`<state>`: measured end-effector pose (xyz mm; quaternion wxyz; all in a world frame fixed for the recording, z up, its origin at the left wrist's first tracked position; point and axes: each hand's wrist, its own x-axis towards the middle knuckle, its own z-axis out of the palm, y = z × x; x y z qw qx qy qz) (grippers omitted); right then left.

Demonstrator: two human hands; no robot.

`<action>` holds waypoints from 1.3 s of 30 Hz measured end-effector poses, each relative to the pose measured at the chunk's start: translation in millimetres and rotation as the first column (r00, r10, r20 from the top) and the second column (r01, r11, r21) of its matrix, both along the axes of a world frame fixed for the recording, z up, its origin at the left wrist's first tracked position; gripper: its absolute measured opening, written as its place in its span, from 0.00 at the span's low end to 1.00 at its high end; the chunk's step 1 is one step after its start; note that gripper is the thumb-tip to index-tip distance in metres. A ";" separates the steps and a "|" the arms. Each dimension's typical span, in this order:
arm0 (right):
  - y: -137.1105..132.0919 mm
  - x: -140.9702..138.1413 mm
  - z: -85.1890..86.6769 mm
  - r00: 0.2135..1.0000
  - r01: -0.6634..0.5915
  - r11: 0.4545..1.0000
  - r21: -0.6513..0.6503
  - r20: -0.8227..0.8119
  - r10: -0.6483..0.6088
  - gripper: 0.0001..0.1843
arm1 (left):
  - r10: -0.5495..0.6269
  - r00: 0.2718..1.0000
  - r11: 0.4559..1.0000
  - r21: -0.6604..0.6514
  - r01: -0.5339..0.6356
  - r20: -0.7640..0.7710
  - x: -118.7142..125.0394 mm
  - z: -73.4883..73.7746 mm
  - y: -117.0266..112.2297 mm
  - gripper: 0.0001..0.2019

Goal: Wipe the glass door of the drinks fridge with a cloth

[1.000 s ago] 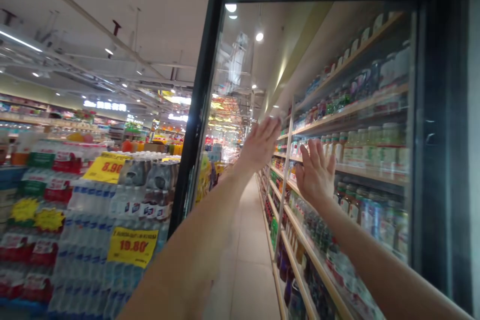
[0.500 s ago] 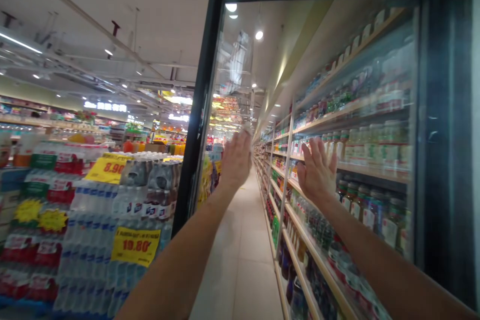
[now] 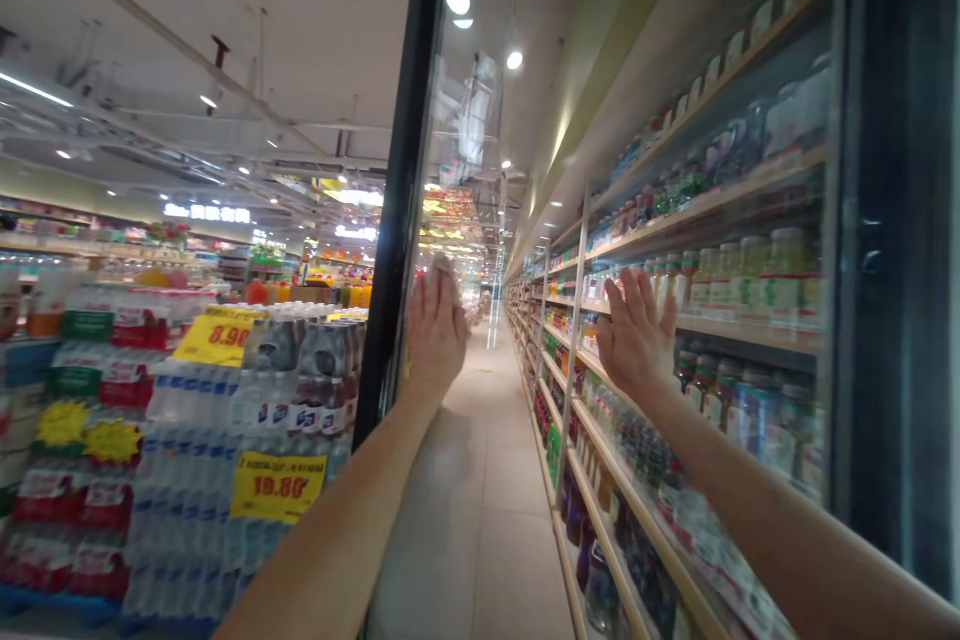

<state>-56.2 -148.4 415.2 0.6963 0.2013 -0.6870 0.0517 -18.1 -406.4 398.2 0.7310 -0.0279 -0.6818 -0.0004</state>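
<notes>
Door (image 3: 622, 170) likely heavy, stiff, slick; grip frame (image 3: 401, 170); left hand (image 3: 436, 335), right hand (image 3: 637, 332) flat, gripping nothing visible; contact unclear

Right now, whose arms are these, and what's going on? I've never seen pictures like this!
There's no robot here, just a person wearing a camera on their head, so you see what's in front of them. The left hand and right hand are raised, fingers up, at a glass door. In the glass you see shelves of bottles. On the left are stacked drinks with yellow signs. I see nothing held, but the left fingertips are too blurry to be sure.
</notes>
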 end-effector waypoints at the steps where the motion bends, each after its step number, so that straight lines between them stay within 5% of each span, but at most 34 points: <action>1: -0.2 0.3 0.1 1.000 0.001 1.000 -0.004 0.001 -0.001 0.32 | 0.002 1.000 0.997 0.072 0.000 -0.027 0.8 -2.5 -5.7 0.25; 3: -0.3 0.7 0.3 1.000 0.004 1.000 -0.015 0.003 -0.004 0.32 | 0.001 1.000 0.998 0.058 0.000 -0.026 1.5 -15.9 1.4 0.25; 7: 0.8 0.6 0.2 1.000 0.016 1.000 -0.018 0.003 -0.016 0.30 | 0.003 0.996 0.953 -0.302 0.024 0.087 0.4 -51.6 45.3 0.24; 10: 1.5 0.7 0.0 1.000 0.022 1.000 -0.013 -0.002 -0.022 0.30 | 0.001 0.993 0.901 -0.430 0.050 0.117 1.2 -53.7 40.1 0.24; 14: 0.9 1.0 0.1 1.000 0.010 1.000 -0.022 0.006 -0.010 0.31 | 0.002 1.000 0.998 -0.064 -0.002 -0.009 4.8 -33.6 -4.8 0.26; 17: 0.4 1.1 0.4 1.000 0.001 1.000 -0.030 0.011 -0.001 0.31 | 0.039 0.999 0.998 0.058 -0.037 -0.032 6.2 -38.2 -1.0 0.27; 19: 0.4 1.3 0.3 1.000 -0.001 1.000 -0.030 0.001 0.001 0.30 | 0.040 0.999 0.988 -0.147 -0.037 0.014 5.5 -51.7 22.6 0.27; 21: 0.9 1.6 -0.2 1.000 0.001 1.000 -0.023 -0.008 -0.001 0.29 | 0.038 0.998 0.911 -0.412 -0.014 0.050 3.6 -61.4 45.4 0.26; 23: 1.5 1.3 -0.8 1.000 -0.002 1.000 -0.015 -0.020 0.001 0.28 | 0.033 0.997 0.834 -0.551 0.008 0.063 1.7 -56.5 53.4 0.24; 24: 1.8 1.0 -1.1 1.000 -0.007 1.000 -0.014 -0.027 0.006 0.27 | 0.026 0.998 0.846 -0.532 0.012 0.065 1.0 -47.7 50.9 0.24; 27: 2.3 -0.7 -1.5 0.999 -0.020 1.000 -0.023 -0.041 0.019 0.27 | -0.001 1.000 0.987 -0.160 0.003 0.008 -1.4 -9.7 33.5 0.25; 29: 2.5 -1.9 -1.3 0.999 -0.024 0.999 -0.026 -0.042 0.023 0.27 | 0.005 0.999 0.997 0.074 -0.002 -0.042 -4.2 7.3 33.3 0.25; 30: 2.6 -2.4 -1.2 0.999 -0.026 0.999 -0.027 -0.041 0.025 0.27 | 0.008 0.999 0.997 0.083 -0.004 -0.042 -5.6 9.4 39.9 0.25; 32: 3.1 -3.0 -0.9 0.998 -0.031 0.999 -0.029 -0.047 0.030 0.26 | -0.002 1.000 0.991 -0.133 0.001 -0.006 -7.7 2.2 62.6 0.25; 35: 4.2 -3.4 -0.7 0.997 -0.041 0.999 -0.024 -0.064 0.040 0.26 | -0.009 0.999 0.853 -0.522 0.031 0.044 -8.6 -14.8 88.2 0.24; 37: 4.8 -3.4 -0.7 0.997 -0.046 0.999 -0.018 -0.070 0.045 0.26 | -0.015 0.998 0.854 -0.519 0.043 0.059 -7.7 -13.1 79.6 0.24; 39: 4.6 -3.2 -0.7 0.997 -0.048 0.999 -0.019 -0.065 0.047 0.26 | -0.041 0.998 0.954 -0.296 0.053 0.047 -6.0 0.3 53.3 0.25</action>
